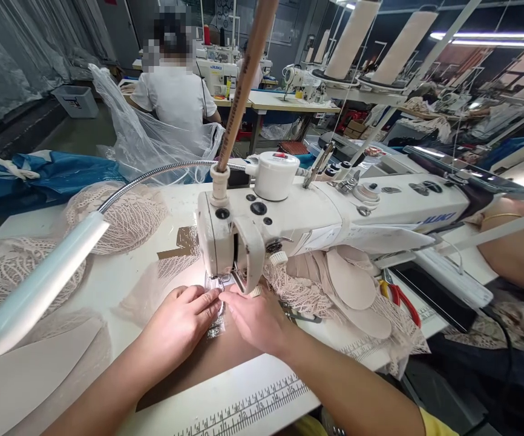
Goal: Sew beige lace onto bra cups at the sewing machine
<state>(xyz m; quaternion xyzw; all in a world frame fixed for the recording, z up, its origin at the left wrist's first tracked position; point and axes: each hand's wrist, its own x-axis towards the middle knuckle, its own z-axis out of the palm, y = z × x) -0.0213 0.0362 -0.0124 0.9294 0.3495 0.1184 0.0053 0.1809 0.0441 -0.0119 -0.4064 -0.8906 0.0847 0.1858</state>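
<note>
A white sewing machine (298, 218) stands on the white table (121, 272). Under its needle lies a beige piece edged with pale lace (216, 324). My left hand (178, 324) rests on this piece just left of the presser foot, fingers curled and pressing it down. My right hand (255, 318) lies on it from the right, fingertips pinched together at the foot, touching the left hand's fingers. Both hands are closed on the lace piece; the needle itself is hidden behind the machine head.
Heaps of beige lace (128, 215) lie at the left, beige foam cups (353, 284) and red-handled scissors (402, 300) at the right. A gooseneck lamp (39, 284) crosses the left foreground. A person in a white shirt (173, 97) sits ahead; another person's arm (516, 248) is at right.
</note>
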